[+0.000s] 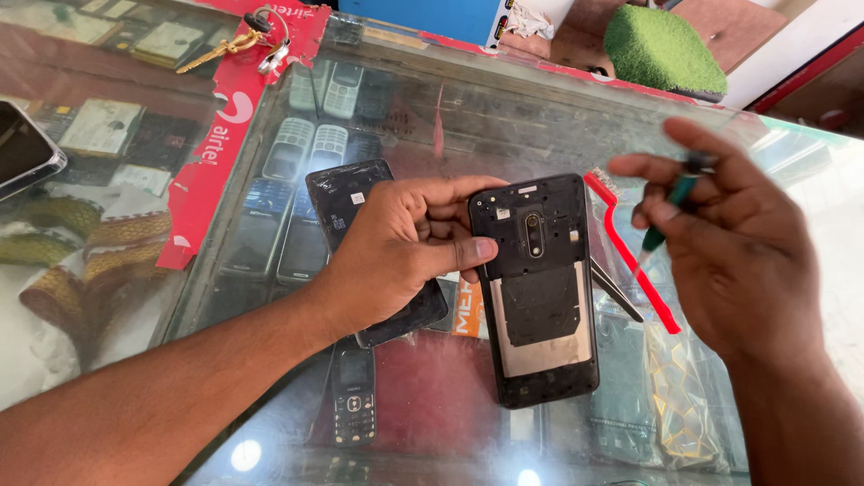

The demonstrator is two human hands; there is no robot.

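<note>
Evidently the disassembly step was in hand: the left hand gripped an opened black phone body by its left edge above the glass surface, inner side up. Its long axis ran near-to-far, camera end far. The right hand pinched a green-handled screwdriver, which would need precise aiming at small screws.

Black phone with back cover off, inner frame and camera lens showing, upright, gripped at its left edge, green-handled screwdriver pinched just right of it, tip angled down
</note>
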